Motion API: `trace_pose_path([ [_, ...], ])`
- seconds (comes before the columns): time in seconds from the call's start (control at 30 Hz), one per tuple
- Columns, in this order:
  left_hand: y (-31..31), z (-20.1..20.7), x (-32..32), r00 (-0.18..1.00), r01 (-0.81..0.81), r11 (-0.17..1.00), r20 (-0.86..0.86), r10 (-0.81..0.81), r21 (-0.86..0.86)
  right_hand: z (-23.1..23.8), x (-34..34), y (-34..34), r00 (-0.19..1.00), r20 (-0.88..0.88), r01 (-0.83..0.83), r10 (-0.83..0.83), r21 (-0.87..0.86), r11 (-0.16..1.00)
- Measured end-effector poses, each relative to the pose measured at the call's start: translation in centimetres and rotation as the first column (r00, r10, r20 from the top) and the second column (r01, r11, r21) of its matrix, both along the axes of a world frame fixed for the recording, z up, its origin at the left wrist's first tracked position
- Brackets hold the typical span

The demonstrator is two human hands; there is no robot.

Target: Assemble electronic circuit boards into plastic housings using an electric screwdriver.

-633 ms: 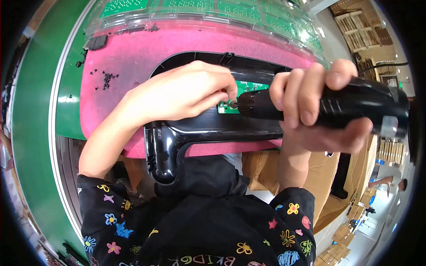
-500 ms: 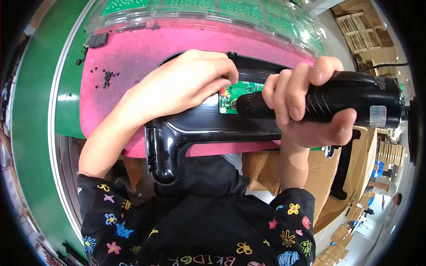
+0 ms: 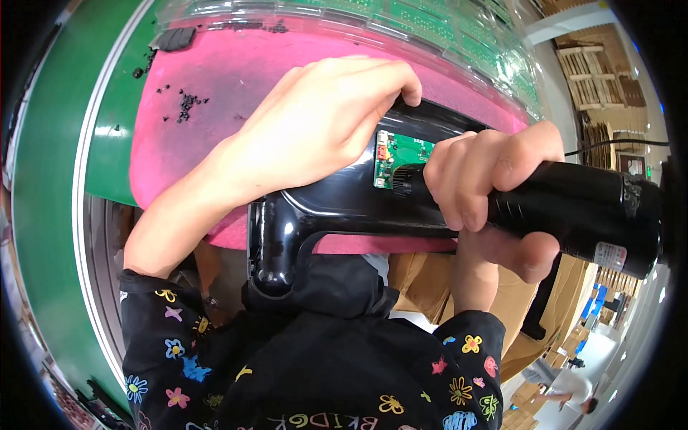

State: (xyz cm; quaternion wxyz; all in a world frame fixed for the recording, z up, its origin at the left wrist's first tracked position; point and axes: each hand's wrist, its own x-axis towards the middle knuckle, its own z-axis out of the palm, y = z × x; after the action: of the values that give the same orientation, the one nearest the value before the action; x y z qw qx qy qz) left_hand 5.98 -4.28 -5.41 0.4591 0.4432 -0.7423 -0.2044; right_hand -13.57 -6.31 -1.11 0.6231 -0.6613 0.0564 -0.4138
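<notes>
A glossy black plastic housing (image 3: 358,215) lies across a pink mat, its curved arm pointing toward me at the left. A green circuit board (image 3: 405,152) sits in it, with a red part and white connectors along its left side. My right hand (image 3: 487,175) is wrapped round a black power screwdriver (image 3: 566,201), held almost level. Its ribbed nose overlaps the board's near side; the tip is hidden from view. My left hand (image 3: 322,118) rests over the housing's left part, fingers bent over the far rim. Its thumb is mostly hidden.
Small black screws (image 3: 188,106) lie scattered on the pink mat (image 3: 222,64), near a dark grey block (image 3: 173,39). Clear plastic trays (image 3: 358,20) with green boards line the far side. Cardboard (image 3: 423,279) stands to the right; a person (image 3: 570,390) is in the background.
My left hand has moved from the board's corner to the housing's far rim. The screwdriver's back end has swung nearer to me. The whole view has shifted slightly.
</notes>
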Motion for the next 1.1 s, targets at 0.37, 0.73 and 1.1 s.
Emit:
trace_pose_path([
  [0.37,-1.2,-1.1,2.7,0.958,-0.13,0.985,0.242,0.154,-0.114,0.1,1.0,1.0,0.984,-0.075,0.166,-0.159,0.086,0.982],
  [0.73,-0.1,-1.5,1.9,0.935,-0.039,0.999,0.351,0.045,-0.024,1.9,-4.7,-1.3,0.796,-0.059,0.51,-0.602,0.601,0.615],
  [1.1,-2.4,-0.8,2.9,0.928,-0.062,0.998,0.368,0.06,-0.008,10.4,-7.4,3.7,0.763,-0.386,0.496,-0.518,-0.163,0.853],
])
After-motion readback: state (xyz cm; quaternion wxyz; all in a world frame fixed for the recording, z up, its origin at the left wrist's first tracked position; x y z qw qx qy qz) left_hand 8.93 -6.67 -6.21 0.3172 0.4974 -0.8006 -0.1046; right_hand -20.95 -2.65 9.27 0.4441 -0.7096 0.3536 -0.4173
